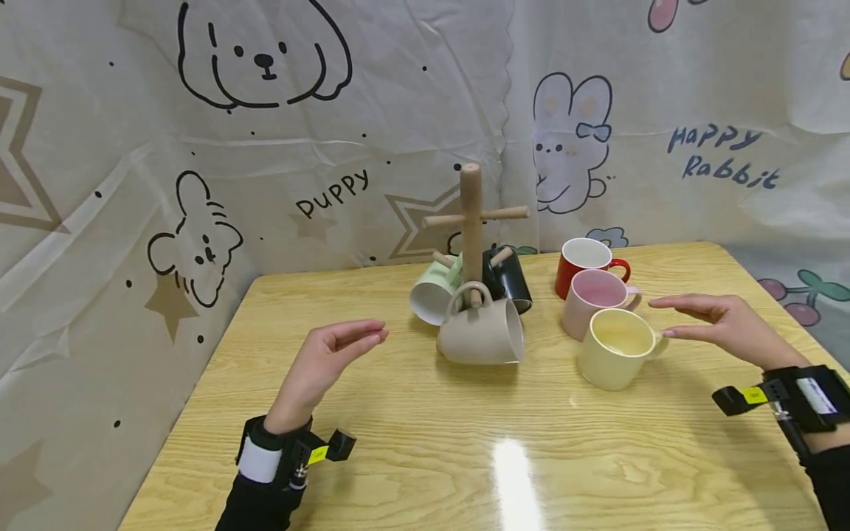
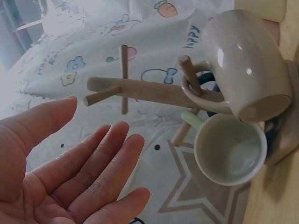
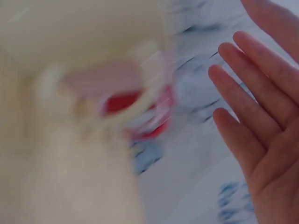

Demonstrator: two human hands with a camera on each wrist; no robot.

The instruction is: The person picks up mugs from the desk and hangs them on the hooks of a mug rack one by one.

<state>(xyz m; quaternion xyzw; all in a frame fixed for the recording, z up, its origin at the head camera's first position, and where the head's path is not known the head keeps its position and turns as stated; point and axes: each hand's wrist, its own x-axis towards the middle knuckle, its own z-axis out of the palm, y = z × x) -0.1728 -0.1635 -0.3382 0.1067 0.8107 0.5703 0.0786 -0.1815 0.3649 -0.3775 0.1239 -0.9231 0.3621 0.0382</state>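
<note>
My left hand (image 1: 322, 365) is held above the table, left of the mug rack, with nothing in it; its fingers look relaxed in the left wrist view. My right hand (image 1: 733, 328) hovers by the handle of a yellow mug (image 1: 612, 365). In the right wrist view that hand's fingers (image 3: 243, 93) are extended and apart from the blurred mug. A wooden mug rack (image 1: 471, 199) carries a beige mug (image 1: 481, 335) in front, a pale green mug (image 1: 434, 291) on the left and a black mug (image 1: 510, 280) behind. Two of its upper pegs hold nothing.
Behind the yellow mug stand a pink mug (image 1: 587, 310) and a red mug (image 1: 571, 269) in a row, handles to the right. All stand on a wooden table (image 1: 398, 450). A printed curtain (image 1: 398, 88) hangs behind and along the left side.
</note>
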